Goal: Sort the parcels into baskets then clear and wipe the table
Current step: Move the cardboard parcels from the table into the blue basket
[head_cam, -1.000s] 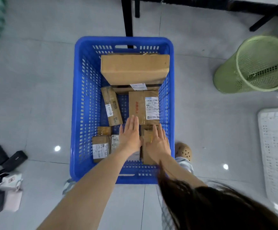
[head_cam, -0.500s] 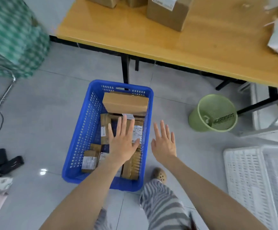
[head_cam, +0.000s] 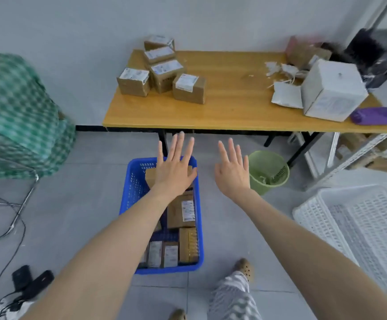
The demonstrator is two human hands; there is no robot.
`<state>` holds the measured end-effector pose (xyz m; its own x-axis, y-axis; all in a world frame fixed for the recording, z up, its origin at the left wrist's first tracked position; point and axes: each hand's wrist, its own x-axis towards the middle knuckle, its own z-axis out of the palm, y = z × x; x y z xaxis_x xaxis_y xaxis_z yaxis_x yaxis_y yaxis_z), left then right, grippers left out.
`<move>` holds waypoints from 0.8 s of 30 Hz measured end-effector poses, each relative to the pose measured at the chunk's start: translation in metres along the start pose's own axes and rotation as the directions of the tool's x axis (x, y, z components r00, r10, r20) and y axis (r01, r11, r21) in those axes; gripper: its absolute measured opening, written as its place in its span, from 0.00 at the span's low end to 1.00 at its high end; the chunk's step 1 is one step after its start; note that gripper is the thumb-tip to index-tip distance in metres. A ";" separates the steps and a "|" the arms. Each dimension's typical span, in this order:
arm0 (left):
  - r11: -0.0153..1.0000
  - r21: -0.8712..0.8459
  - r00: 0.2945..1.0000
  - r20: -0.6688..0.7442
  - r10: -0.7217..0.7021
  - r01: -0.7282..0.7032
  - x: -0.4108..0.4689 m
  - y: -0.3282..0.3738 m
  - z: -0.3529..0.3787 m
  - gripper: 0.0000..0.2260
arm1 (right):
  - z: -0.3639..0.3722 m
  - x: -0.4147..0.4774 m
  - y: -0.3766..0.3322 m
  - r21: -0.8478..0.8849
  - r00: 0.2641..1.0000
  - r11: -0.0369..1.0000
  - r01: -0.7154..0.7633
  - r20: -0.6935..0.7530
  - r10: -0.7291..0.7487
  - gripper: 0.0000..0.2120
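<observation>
A blue basket (head_cam: 131, 195) stands on the floor before me, holding several brown cardboard parcels (head_cam: 180, 213). My left hand (head_cam: 174, 169) hovers above its far end, fingers straight and spread, holding nothing. My right hand (head_cam: 233, 169) is raised to the right of the basket, also spread and empty. On the wooden table (head_cam: 229, 107) beyond, several labelled brown boxes (head_cam: 162, 70) sit at the left end. A white box (head_cam: 331, 91), white mailers (head_cam: 286, 94) and a purple cloth (head_cam: 375, 115) lie at the right end.
A green mesh bin (head_cam: 268, 172) stands under the table's right half. A white basket (head_cam: 358, 218) sits on the floor at the right. A chair with green checked cloth (head_cam: 19, 116) is at the left, cables and chargers (head_cam: 28, 282) lie bottom left. My foot (head_cam: 244, 269) is beside the blue basket.
Both hands have come up out of the blue basket, empty and spread. My view has lifted from the basket to take in the table and its parcels.
</observation>
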<state>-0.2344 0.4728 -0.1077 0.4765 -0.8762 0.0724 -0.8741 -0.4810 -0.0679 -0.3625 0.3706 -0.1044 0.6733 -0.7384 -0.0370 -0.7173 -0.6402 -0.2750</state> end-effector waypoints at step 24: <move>1.000 0.016 0.997 -0.077 0.007 -0.006 0.159 0.170 -0.141 0.35 | -0.209 0.095 0.193 -0.235 0.982 0.959 0.158 -0.068 -0.178 0.30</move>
<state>-0.3205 0.2567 0.0329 0.4615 -0.8747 0.1484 -0.8754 -0.4761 -0.0839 -0.4743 0.1321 0.0399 0.7765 -0.6253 0.0782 -0.6239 -0.7803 -0.0442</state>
